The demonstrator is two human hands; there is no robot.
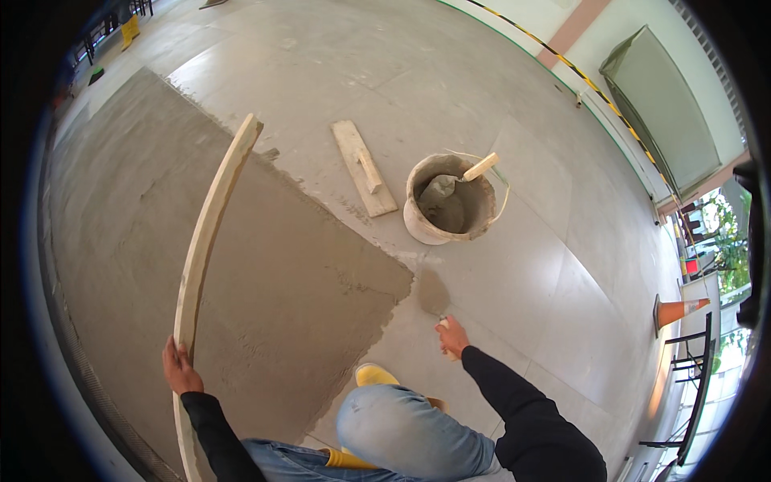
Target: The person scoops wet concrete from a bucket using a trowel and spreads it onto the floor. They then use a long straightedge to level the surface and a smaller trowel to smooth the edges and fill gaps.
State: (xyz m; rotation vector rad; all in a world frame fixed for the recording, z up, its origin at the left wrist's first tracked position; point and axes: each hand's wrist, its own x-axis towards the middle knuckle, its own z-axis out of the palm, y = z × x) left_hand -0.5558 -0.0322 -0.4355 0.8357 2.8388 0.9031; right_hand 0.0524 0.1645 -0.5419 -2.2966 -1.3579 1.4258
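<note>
Left hand: the left hand (180, 368), at lower left of the frame, is closed around a long wooden straightedge (210, 227), gripping it near its lower end.
Straightedge: pale, mortar-stained board, rising from the lower left toward the upper middle, its far end over the edge of the wet patch; it looks bowed, as straight edges do in this view.
Right hand: the right hand (454, 336), lower centre, is curled shut on the light handle of a trowel (434, 294), whose grey blade lies flat on the floor just above the fingers.
Mortar bed: a wide patch of dark, rough wet mortar (265, 273) fills the left half; its ragged right edge ends just beside the trowel blade.
Bucket: a mortar-crusted bucket (450, 198) stands at upper centre, a second trowel leaning in it.
Float: a wooden float (365, 168) lies just left of the bucket.
Far right: an orange cone (675, 309) beside dark metal frames.
Body: bent knee in blue jeans (401, 430) at the bottom, yellow boot (375, 374) at the mortar's edge.
</note>
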